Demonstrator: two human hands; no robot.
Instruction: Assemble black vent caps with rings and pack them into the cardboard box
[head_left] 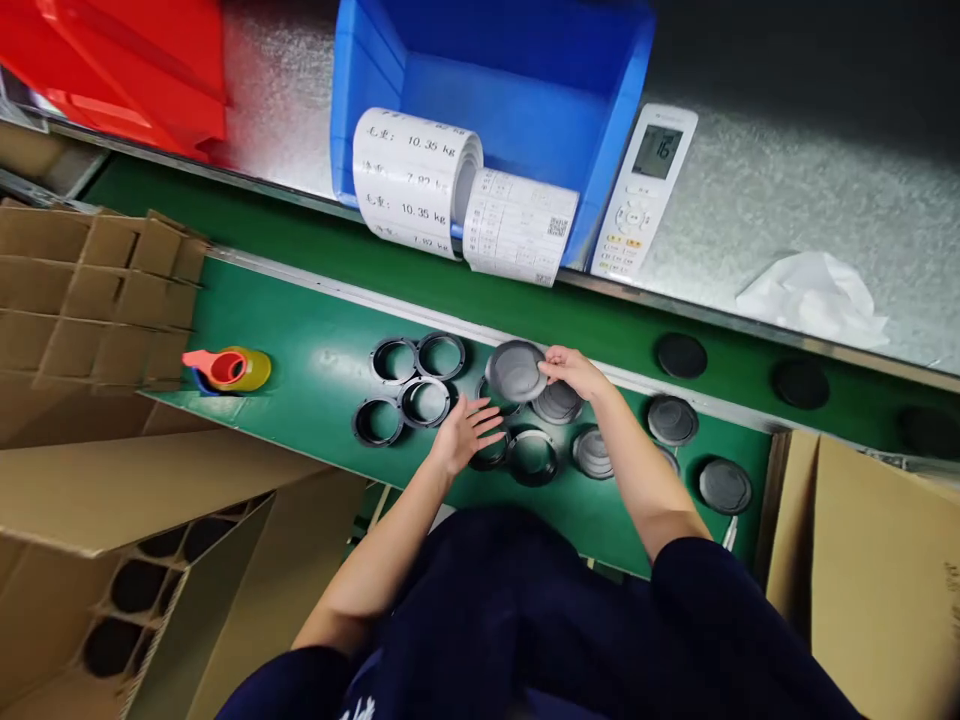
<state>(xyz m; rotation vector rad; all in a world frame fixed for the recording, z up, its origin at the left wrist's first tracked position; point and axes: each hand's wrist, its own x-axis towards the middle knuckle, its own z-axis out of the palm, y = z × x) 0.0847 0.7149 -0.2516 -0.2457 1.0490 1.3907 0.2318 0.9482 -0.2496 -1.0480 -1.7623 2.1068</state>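
Pinching the right edge of a grey round cap point(515, 370) between thumb and fingertips, the right hand point(571, 370) holds it tilted, lifted above the green table point(300, 370). The left hand point(463, 432) is open, fingers spread and loosely extended, holding nothing; its fingertips hover over a black ring point(491, 452) just near of the cap. Another ring point(532, 455) lies right of those fingertips. Four more black rings point(409, 390) sit grouped to the left of the left hand. Stacked grey caps point(559, 402) lie directly beneath the right hand, with further caps point(671, 420) to the right.
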